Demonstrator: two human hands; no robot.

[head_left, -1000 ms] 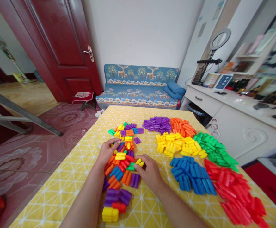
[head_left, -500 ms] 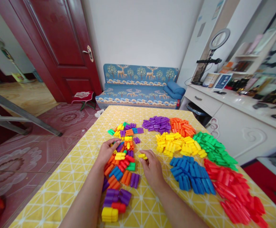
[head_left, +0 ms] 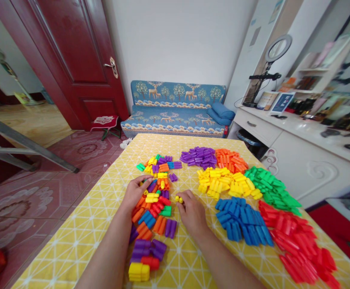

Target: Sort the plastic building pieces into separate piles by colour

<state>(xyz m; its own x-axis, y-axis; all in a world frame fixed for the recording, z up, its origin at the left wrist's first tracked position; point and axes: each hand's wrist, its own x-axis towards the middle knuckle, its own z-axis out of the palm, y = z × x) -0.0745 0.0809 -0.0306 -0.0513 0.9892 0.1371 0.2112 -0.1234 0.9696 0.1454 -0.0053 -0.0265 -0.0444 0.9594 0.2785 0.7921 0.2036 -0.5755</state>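
Note:
A mixed pile of coloured plastic blocks [head_left: 155,200] lies on the yellow tablecloth [head_left: 90,224] in front of me. My left hand [head_left: 135,193] rests on the pile's left edge, fingers curled over an orange and a purple block. My right hand [head_left: 191,210] pinches a small yellow block [head_left: 179,199] just right of the pile. Sorted heaps lie to the right: purple [head_left: 199,156], orange [head_left: 231,160], yellow [head_left: 225,183], green [head_left: 269,186], blue [head_left: 242,220] and red [head_left: 298,243].
A blue patterned sofa [head_left: 177,108] stands against the far wall beyond the table. A dark red door [head_left: 69,56] is at the left, a metal ladder rail [head_left: 27,148] on the floor. White cabinets with a ring light [head_left: 278,48] run along the right.
My right hand lifted a yellow block out of the mixed pile and carried it up and to the right. My left hand stayed on the pile's left edge.

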